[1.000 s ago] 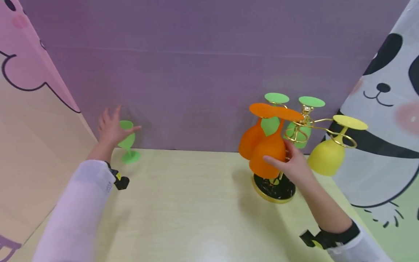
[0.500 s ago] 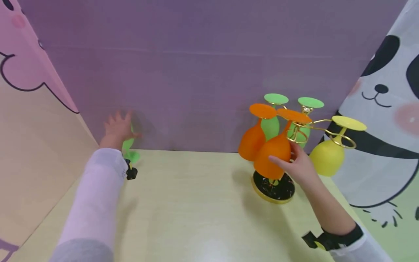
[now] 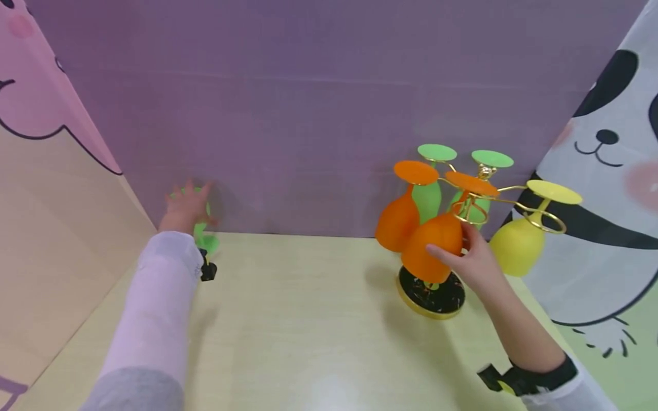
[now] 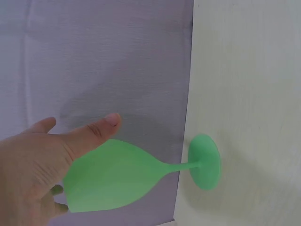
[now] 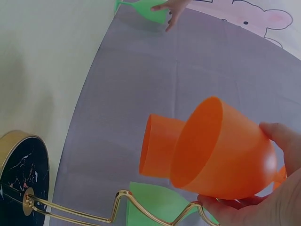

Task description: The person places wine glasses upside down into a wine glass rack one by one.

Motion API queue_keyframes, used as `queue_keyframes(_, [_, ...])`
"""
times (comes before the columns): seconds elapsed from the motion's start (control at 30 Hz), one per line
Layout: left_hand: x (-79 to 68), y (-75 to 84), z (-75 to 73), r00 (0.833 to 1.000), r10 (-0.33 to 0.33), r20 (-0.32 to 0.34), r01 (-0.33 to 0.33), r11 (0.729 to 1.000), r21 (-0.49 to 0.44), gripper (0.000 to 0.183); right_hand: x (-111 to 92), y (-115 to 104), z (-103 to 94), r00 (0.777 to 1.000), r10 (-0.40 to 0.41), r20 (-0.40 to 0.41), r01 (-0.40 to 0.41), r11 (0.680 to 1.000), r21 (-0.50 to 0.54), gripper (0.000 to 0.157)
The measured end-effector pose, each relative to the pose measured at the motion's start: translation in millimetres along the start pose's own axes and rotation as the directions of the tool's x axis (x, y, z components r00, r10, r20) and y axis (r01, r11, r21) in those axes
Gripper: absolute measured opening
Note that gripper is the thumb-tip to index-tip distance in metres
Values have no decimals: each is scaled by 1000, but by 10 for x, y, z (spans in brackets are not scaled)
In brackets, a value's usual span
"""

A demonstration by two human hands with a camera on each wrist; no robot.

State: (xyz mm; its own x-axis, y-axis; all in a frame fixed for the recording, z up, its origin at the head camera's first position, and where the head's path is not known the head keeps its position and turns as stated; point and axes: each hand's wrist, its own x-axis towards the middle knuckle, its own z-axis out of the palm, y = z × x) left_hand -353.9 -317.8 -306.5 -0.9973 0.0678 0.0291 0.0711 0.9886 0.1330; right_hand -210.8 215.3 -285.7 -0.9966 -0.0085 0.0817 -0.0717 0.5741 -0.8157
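A green goblet (image 3: 207,242) stands upright on the table at the far left, against the back cloth. My left hand (image 3: 186,206) is at its bowl; in the left wrist view the thumb lies straight along the green goblet (image 4: 113,176), with other fingertips beyond its rim. On the right, my right hand (image 3: 475,260) holds the bowl of an orange goblet (image 3: 432,248), thumb on one side, fingers on the other. This goblet is upside down and tilted, its foot by a gold ring of the glass rack (image 3: 433,294). Another orange goblet (image 3: 397,222) hangs tilted beside it.
Two green goblets (image 3: 428,200) hang upside down at the back of the rack. A yellow goblet (image 3: 516,248) hangs at its right. A purple cloth (image 3: 308,142) backs the table (image 3: 288,319); a panda-print panel (image 3: 601,274) stands on the right.
My left hand has moved right and in front of the standing green goblet, hiding most of its bowl. My right hand has shifted the orange goblet slightly right, apart from the other orange one.
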Motion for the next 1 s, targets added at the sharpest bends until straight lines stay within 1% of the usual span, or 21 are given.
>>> queue_keyframes(0.17, [30, -23, 23, 1000, 18, 14, -18, 999, 34, 105, -25, 30, -7, 1000, -13, -19, 12, 1000, -19, 96])
queue_keyframes(0.33, [-22, 3, 4, 999, 41, 24, -41, 999, 24, 103, -60, 63, 7, 999, -16, -32, 16, 1000, -16, 96])
queue_keyframes(0.4, [-46, 9, -4, 999, 41, 22, -42, 998, 43, 103, -73, 70, 21, 999, -19, -32, 18, 1000, -20, 96])
queue_keyframes(0.5, [-71, -6, -4, 1000, 31, -2, -30, 996, 80, 103, -101, 84, 42, 999, -32, -29, 31, 999, -34, 95])
queue_keyframes(0.63, [-92, -30, 10, 1000, 5, -16, -4, 998, 68, 104, -136, 119, 71, 998, -63, -14, 63, 998, -15, 90])
queue_keyframes(0.77, [-92, -35, 24, 1000, -7, 5, 7, 998, 65, 103, -155, 155, 112, 996, -94, -10, 93, 995, -20, 88])
queue_keyframes(0.87, [-84, -21, 22, 1000, -3, 21, 2, 997, 73, 102, -167, 179, 134, 994, -110, -17, 109, 994, -31, 88])
queue_keyframes(1.0, [-68, -39, 33, 1000, 1, 18, -3, 996, 94, 102, -187, 197, 145, 994, -109, -19, 109, 994, -27, 90])
